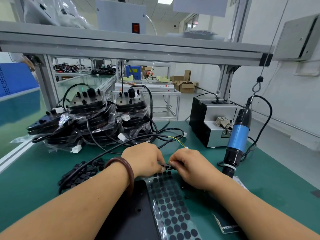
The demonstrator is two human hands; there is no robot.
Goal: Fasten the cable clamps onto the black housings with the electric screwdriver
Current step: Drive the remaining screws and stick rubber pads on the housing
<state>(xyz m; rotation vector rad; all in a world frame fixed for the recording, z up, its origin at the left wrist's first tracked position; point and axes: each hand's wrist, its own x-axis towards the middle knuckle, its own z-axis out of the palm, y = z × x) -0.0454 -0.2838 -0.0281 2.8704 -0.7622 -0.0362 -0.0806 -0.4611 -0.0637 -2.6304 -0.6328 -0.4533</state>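
Green factory counter (277,179). Left hand (145,158) and right hand (188,165), fingers pinching far end of dotted pad sheet (171,205) lying over black housing (131,213) at near edge. Cable clamps (81,172) heaped toward left edge; electric screwdriver (239,135) hangs untouched near right edge. Fastening apparently not begun.

The bench mat (34,179) looks like matt green rubber. A glossy clear film sheet (156,211) carries matt black dots (172,213); the housing (133,215) is matt black plastic
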